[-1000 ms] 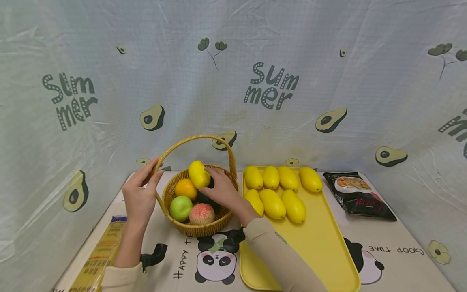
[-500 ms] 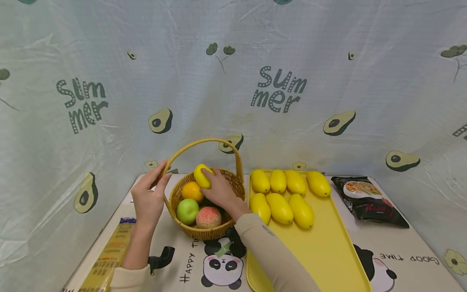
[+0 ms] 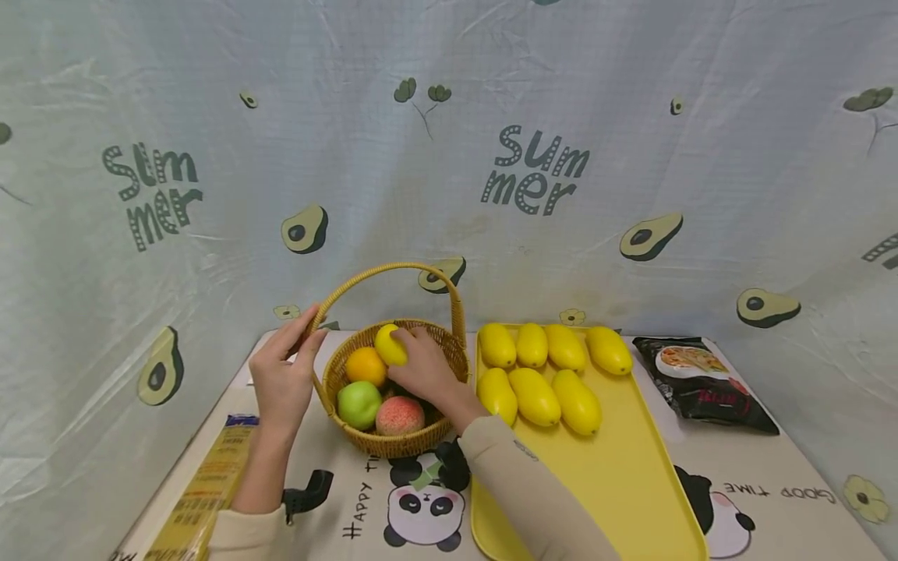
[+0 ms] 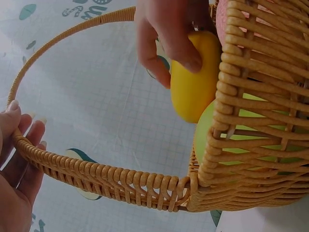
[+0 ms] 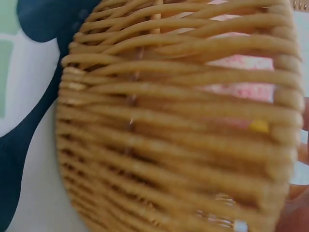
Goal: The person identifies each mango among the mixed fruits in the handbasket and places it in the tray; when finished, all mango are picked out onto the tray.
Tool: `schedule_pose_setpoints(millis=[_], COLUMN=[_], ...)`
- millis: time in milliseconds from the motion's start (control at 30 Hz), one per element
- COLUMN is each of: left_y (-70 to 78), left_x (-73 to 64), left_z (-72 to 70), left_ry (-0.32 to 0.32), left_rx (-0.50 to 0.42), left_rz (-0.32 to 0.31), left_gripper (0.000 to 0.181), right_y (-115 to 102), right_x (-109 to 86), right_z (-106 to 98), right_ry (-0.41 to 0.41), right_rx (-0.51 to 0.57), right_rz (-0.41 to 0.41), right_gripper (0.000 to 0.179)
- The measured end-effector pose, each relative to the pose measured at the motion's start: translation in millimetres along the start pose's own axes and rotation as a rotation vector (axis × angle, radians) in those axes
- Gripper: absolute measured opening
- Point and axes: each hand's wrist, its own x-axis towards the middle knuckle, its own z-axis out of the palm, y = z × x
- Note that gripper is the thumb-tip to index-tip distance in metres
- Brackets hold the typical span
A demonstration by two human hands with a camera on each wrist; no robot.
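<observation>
My left hand point(image 3: 284, 382) holds the side of the arched handle point(image 3: 379, 269) of a wicker basket point(image 3: 393, 446), thumb and fingers around it. Inside the basket, my right hand point(image 3: 428, 370) grips a yellow mango point(image 3: 388, 345), low against the other fruit. An orange point(image 3: 365, 367), a green apple point(image 3: 359, 404) and a reddish peach point(image 3: 400, 416) lie in there too. Seen from the left wrist, the mango point(image 4: 190, 96) stands partly above the rim next to the apple point(image 4: 205, 130). Woven wall fills most of the right wrist view, with the peach point(image 5: 246, 79) showing through gaps.
Right of the basket lies a yellow tray point(image 3: 624, 491) with several mangoes point(image 3: 578, 403) in two rows at its far end. A black food packet point(image 3: 705, 383) is beyond its right edge. At left lies a long yellow packet point(image 3: 203, 495). A patterned curtain point(image 3: 519, 257) hangs behind.
My right hand has lowered the mango deeper into the basket, behind the orange. My left hand keeps its hold on the handle. The head view has shifted slightly.
</observation>
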Motion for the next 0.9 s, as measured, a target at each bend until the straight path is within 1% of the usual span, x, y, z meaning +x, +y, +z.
schedule_pose_setpoints(millis=[67, 267, 433, 500, 700, 900], left_y=[0.6, 1.0, 2.1, 3.0, 1.7, 0.2], left_x=[-0.8, -2.6, -2.1, -1.6, -3.3, -6.7], left_z=[-0.3, 0.0, -2.3, -3.5, -2.3, -0.4], left_ry=[-0.002, -0.015, -0.001, 0.001, 0.003, 0.003], left_rx=[0.007, 0.015, 0.007, 0.006, 0.007, 0.02], left_rz=[-0.016, -0.029, -0.03, -0.029, -0.022, -0.037], left_gripper=[0.04, 0.04, 0.039, 0.039, 0.039, 0.04], right_y=[1.2, 2.0, 0.2, -0.2, 1.9, 5.6], right_x=[-3.4, -13.7, -24.5, -28.6, -43.7, -60.1], right_z=[-1.2, -6.9, -11.6, -13.0, -14.9, -17.4], right_ry=[-0.005, -0.01, -0.025, -0.023, -0.01, 0.001], right_rx=[-0.004, -0.014, -0.03, -0.05, -0.086, -0.121], right_rz=[-0.005, -0.018, -0.047, -0.065, -0.08, -0.107], right_gripper=[0.057, 0.057, 0.058, 0.058, 0.057, 0.056])
